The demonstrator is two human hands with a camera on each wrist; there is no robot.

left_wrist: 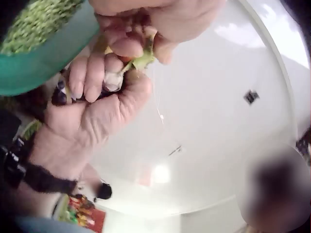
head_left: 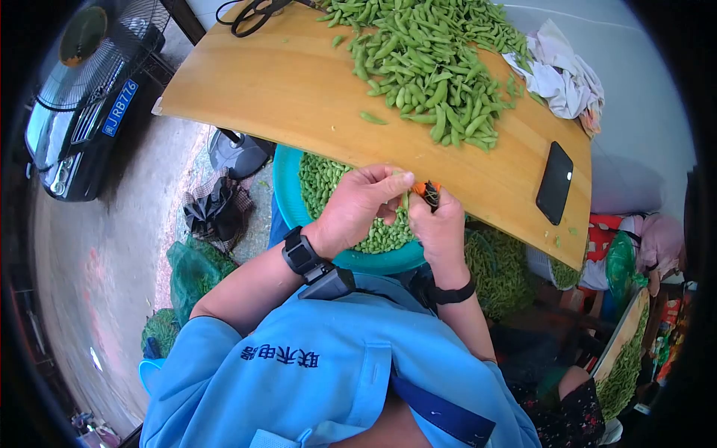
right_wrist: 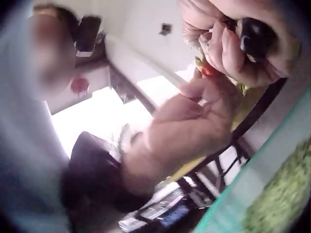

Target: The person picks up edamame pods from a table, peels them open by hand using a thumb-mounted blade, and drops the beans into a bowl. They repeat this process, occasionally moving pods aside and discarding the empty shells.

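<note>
Both hands meet over a turquoise basin (head_left: 281,175) at the table's front edge. My left hand (head_left: 362,200) pinches one end of a green soybean pod (left_wrist: 142,61) between thumb and fingers. Close against it, my right hand (head_left: 441,228) grips a small orange and black object (head_left: 427,194), whose kind I cannot tell. The pod's other end lies by the right thumb in the left wrist view. Shelled green beans (head_left: 385,237) fill the basin, partly hidden beneath the hands. A large heap of soybean pods (head_left: 426,60) covers the back of the wooden table (head_left: 261,75).
A phone (head_left: 554,183) lies on the table's right side, with a white cloth (head_left: 560,71) behind it. Loose pods (head_left: 372,118) are scattered before the heap. Below the table on the right is a mass of green pods (head_left: 497,276). Green net bags (head_left: 196,269) stand at left.
</note>
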